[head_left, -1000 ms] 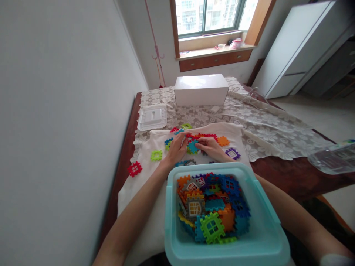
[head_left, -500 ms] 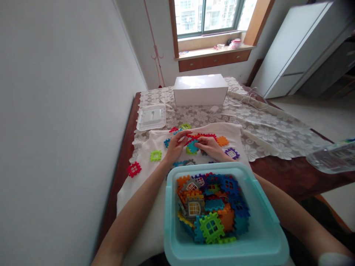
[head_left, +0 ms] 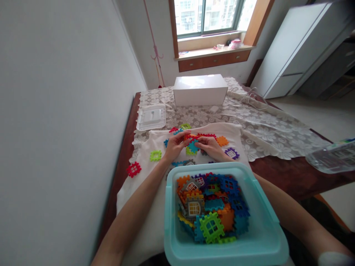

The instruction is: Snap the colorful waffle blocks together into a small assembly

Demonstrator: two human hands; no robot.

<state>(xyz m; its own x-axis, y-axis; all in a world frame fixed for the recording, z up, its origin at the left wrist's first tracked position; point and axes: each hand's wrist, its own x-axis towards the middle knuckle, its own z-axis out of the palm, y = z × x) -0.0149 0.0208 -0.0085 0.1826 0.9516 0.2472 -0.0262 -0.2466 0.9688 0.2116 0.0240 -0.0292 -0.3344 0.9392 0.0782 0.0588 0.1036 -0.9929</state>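
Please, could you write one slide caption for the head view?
Left hand and right hand handle colourful toothed pieces beyond a turquoise bin.

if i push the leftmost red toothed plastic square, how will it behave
The red square probably feels light: it looks thin, with a windowed middle. Lying flat, it would likely slide rather than roll, though its toothed edges might snag the white cloth.

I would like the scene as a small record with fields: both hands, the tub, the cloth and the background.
Right hand: pinching a light blue piece
Left hand: at a red part beside that piece; grip unclear
Tub: open, nearest the camera, holding mixed toy pieces
White cloth: beneath the hands; green piece to the left, purple piece to the right
Background: white box, window
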